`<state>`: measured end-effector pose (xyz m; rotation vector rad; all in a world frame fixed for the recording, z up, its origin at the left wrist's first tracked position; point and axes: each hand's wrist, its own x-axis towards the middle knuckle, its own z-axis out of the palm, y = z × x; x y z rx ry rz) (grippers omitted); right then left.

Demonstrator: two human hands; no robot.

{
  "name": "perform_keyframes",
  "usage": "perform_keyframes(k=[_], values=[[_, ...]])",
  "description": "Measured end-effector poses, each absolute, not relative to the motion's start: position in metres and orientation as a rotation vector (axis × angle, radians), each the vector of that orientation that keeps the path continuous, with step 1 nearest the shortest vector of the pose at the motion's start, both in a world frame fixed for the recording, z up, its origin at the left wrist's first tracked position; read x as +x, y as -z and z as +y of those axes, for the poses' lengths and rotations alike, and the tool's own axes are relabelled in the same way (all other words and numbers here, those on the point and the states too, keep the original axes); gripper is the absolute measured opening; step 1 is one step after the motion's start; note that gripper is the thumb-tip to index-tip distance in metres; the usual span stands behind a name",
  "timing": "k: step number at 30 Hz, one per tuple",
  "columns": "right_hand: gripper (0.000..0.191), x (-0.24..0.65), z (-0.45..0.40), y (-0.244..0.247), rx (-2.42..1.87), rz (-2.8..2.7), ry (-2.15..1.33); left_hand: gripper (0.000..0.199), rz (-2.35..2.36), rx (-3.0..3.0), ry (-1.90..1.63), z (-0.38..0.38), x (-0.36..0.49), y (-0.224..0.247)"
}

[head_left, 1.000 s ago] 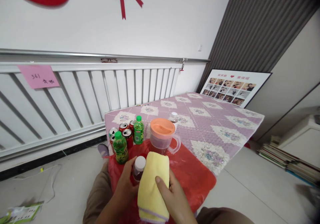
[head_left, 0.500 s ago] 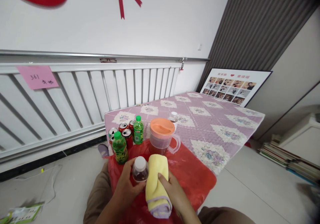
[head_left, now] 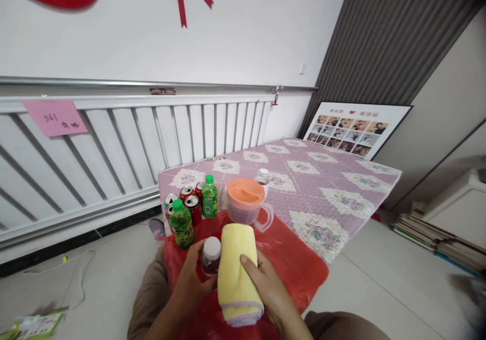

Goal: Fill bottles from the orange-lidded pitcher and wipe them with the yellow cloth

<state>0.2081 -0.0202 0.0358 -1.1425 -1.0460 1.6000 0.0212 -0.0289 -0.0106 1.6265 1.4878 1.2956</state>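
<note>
My left hand (head_left: 193, 275) is wrapped round a clear bottle (head_left: 210, 264) with a white cap and dark contents. A folded yellow cloth (head_left: 238, 274) with a purple edge is gripped in my right hand (head_left: 266, 284), thumb on top. The cloth stands against the bottle's right side and hides part of it. Just behind is a clear pitcher (head_left: 243, 213) with an orange lid, its handle to the right. Two green-capped bottles, one near (head_left: 182, 226) and one farther back (head_left: 209, 198), stand to the left with several drink cans (head_left: 193, 208).
Red plastic sheeting (head_left: 292, 259) covers the near surface. Beyond it lies a purple floral tablecloth (head_left: 319, 193), with another white-capped bottle (head_left: 263, 178) behind the pitcher. A white radiator (head_left: 190, 132) runs along the wall. A photo board (head_left: 353, 127) leans at the far right.
My right hand has raised the yellow cloth slightly and shifted it left, so it covers more of the bottle. My left hand keeps its hold.
</note>
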Motion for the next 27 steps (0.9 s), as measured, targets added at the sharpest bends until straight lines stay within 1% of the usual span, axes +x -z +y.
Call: perform_keyframes(k=[3,7,13,17,21,27], values=[[0.046,0.207,-0.016,-0.024,-1.144,-1.057,-1.622,0.063,1.483,1.602,-1.272,-0.029,0.021,0.012],[0.042,0.212,-0.013,-0.010,-1.259,-1.113,-1.578,0.067,1.484,1.556,-1.225,-0.028,0.021,0.015],[0.037,0.221,-0.015,-0.010,-1.443,-1.526,-1.241,0.075,1.425,1.556,-1.223,-0.031,0.018,0.017],[0.039,0.221,-0.015,-0.008,-1.481,-1.590,-1.157,0.083,1.389,1.575,-1.207,-0.035,0.015,0.006],[0.038,0.220,-0.015,-0.006,-1.493,-1.583,-1.135,0.082,1.405,1.586,-1.168,-0.035,0.013,0.003],[0.040,0.217,-0.021,-0.015,-1.471,-1.463,-1.158,0.074,1.461,1.631,-1.261,-0.032,0.015,0.020]])
